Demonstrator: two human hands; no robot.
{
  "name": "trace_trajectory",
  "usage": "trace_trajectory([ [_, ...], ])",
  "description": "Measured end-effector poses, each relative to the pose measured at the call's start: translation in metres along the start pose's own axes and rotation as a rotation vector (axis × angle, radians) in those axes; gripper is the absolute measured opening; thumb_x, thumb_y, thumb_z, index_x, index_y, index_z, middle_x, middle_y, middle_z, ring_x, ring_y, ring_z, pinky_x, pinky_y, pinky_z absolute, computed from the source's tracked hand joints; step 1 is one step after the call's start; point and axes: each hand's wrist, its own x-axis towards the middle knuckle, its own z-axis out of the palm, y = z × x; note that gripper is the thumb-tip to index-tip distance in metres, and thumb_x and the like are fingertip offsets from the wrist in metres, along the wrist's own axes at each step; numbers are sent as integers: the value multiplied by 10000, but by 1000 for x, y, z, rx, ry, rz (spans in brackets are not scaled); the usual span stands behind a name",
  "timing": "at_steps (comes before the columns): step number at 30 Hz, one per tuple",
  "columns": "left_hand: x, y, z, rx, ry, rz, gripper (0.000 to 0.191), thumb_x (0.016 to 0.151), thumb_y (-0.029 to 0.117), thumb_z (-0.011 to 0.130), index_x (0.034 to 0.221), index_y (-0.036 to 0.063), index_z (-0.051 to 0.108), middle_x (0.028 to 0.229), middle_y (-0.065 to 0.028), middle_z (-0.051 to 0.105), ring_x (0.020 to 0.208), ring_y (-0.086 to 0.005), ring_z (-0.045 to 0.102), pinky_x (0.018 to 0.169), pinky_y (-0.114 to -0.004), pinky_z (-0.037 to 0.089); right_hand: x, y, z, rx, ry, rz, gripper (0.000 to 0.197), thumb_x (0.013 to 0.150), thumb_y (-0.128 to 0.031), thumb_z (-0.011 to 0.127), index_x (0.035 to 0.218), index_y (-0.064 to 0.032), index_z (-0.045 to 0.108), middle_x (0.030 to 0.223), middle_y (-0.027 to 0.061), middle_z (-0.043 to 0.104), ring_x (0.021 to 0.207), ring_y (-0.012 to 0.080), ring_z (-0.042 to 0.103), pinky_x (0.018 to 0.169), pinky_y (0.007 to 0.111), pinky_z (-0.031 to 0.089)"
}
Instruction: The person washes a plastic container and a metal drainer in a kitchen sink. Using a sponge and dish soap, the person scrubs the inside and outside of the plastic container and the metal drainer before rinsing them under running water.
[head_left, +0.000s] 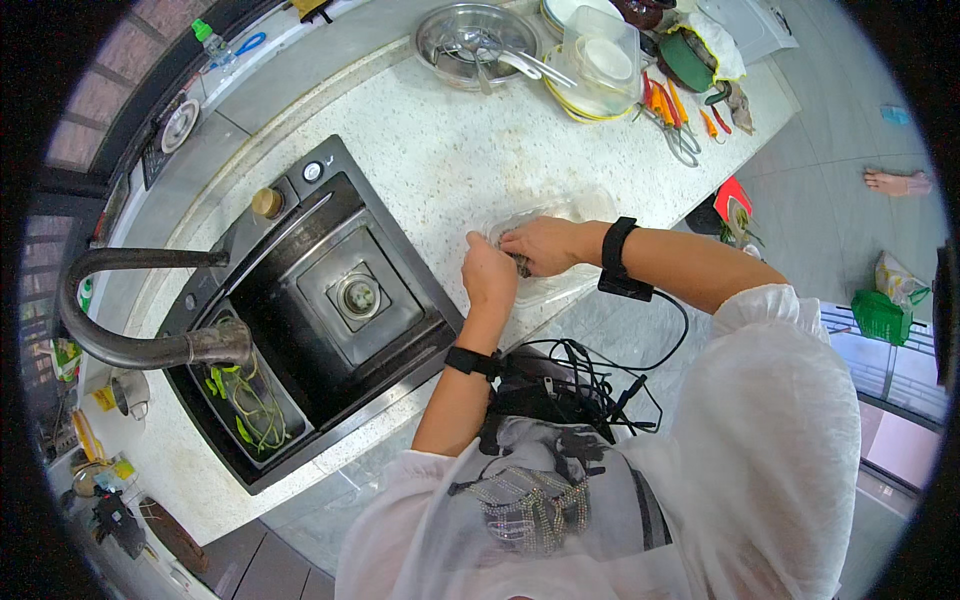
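Note:
A clear plastic container (551, 289) lies near the counter's front edge, to the right of the sink. My left hand (489, 271) has its fingers curled at the container's left side, thumb up; what it grips is hidden. Reaching over the container, my right hand (546, 246) bends its fingers down onto a small dark mottled item (521, 264) that is mostly covered by the fingers. The two hands are close together. Both wrists wear black straps, and a cable runs from the right one.
Left of my hands is a dark sink (361, 296) with a curved faucet (127, 360) and a side basin of green stems (259, 420). Farther back stand a steel bowl (450, 71) with utensils, stacked plates with plastic boxes (600, 82), chili peppers (664, 105) and scissors (681, 146).

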Motion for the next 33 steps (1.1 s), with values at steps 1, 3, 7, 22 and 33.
trace_trajectory([
  [1, 1, 0, 0, -8, -4, 5, 252, 770, 50, 480, 1001, -40, 437, 841, -303, 584, 817, -454, 574, 720, -481, 454, -3, 2, -3, 6, -26, 10, 386, 727, -125, 537, 1104, -43, 523, 1176, 94, 516, 1052, 273, 517, 822, 424, 442],
  [3, 0, -1, -1, -9, -7, 26, 235, 774, 57, 489, 975, -41, 416, 809, -291, 586, 802, -454, 576, 714, -494, 452, -12, 4, -7, -18, -85, 33, 420, 721, -115, 532, 1135, -44, 513, 1220, 84, 499, 1079, 263, 504, 839, 428, 432],
  [7, 0, 1, -3, 1, -25, 15, 258, 769, 55, 495, 993, -47, 417, 808, -289, 588, 797, -452, 578, 713, -489, 453, -14, 8, -5, -85, -142, 88, 440, 711, -132, 537, 1140, -38, 507, 1222, 87, 499, 1081, 274, 501, 859, 429, 422],
  [22, -5, 5, -3, -41, -17, -31, 286, 757, 53, 487, 1019, -57, 449, 850, -316, 583, 845, -449, 576, 740, -474, 450, 8, -5, 22, 230, 3, 7, 287, 715, -160, 517, 965, -47, 602, 959, 171, 626, 897, 364, 575, 776, 437, 455],
  [33, -10, 8, -1, -39, -16, -14, 293, 772, 37, 452, 1045, -67, 435, 877, -321, 578, 849, -458, 570, 746, -470, 450, -24, 11, 1, -46, -75, 171, 380, 727, -148, 558, 1089, -31, 556, 1136, 135, 530, 1015, 299, 538, 823, 386, 456],
])
